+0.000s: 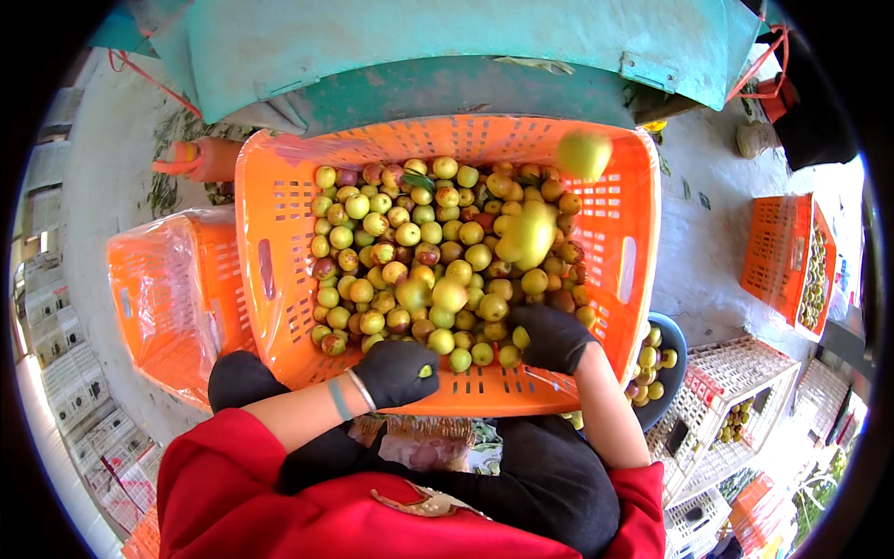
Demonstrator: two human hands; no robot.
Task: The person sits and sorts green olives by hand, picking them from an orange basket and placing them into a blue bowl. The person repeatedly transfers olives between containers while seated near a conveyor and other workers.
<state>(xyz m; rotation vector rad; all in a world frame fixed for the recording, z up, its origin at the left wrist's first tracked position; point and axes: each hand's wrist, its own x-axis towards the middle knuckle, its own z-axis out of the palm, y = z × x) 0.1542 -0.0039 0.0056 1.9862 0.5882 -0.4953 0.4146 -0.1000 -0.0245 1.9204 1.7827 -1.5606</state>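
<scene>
A large orange plastic crate (442, 402) stands before me, filled with round yellow-green jujubes (375, 224), some blotched reddish brown. Over its near left part my left hand (399, 374), black-gloved, is closed in a fist; a bit of green jujube (426, 371) shows between the fingers. My right hand (554, 343), also gloved in black, reaches in at the near right with its fingers curled around a jujube (521, 338). A few large, blurred jujubes (528, 236) appear in mid-air above the pile. One green leaf (419, 181) lies among the fruit.
A teal metal machine (447, 37) overhangs the crate's far side. To the left are more orange crates (154, 307) with plastic film. At right stand a blue-grey basin (677, 359) of jujubes, a white crate (736, 373) and an orange crate (778, 247). A dark-clothed person (819, 121) is at far right.
</scene>
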